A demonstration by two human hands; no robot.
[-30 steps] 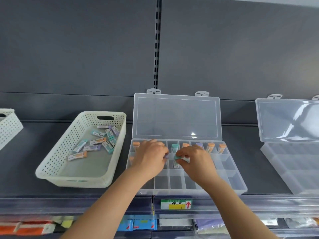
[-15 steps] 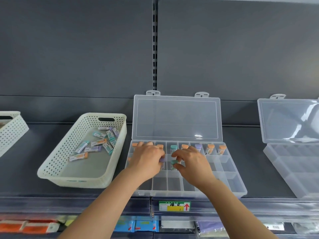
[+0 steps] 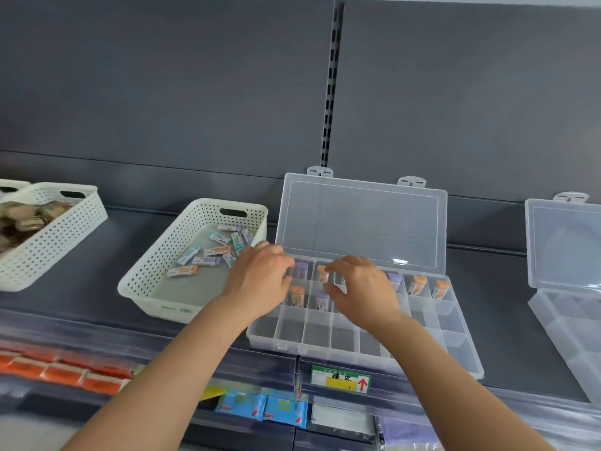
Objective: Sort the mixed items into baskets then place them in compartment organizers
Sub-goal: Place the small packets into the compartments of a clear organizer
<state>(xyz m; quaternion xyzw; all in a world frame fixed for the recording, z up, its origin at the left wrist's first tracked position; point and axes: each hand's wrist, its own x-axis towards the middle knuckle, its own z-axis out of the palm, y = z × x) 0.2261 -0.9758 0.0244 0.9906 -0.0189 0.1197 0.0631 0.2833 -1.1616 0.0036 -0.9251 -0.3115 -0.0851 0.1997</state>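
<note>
A clear compartment organizer (image 3: 364, 354) lies on the shelf with its lid (image 3: 361, 222) standing open. Small items with orange, purple and teal caps stand in its back two rows, such as an orange one (image 3: 418, 284). My left hand (image 3: 260, 278) hovers over the back-left compartments, fingers loosely curled, fingertips beside a purple-capped item (image 3: 302, 266). My right hand (image 3: 362, 289) is spread over the middle compartments, its fingers next to an orange-capped item (image 3: 322, 273), holding nothing I can see. A white perforated basket (image 3: 143, 288) left of the organizer holds several more small items (image 3: 208, 255).
A second white basket (image 3: 65, 236) with brownish items sits at the far left. Another clear organizer (image 3: 572, 307), lid open, stands at the right. A dark back panel rises behind the shelf. Packaged goods and a price label (image 3: 340, 379) lie below the front edge.
My view has swung left, which reveals the far-left basket. Both hands have lifted slightly off the compartments; the teal item my right hand pinched earlier is no longer in its fingers.
</note>
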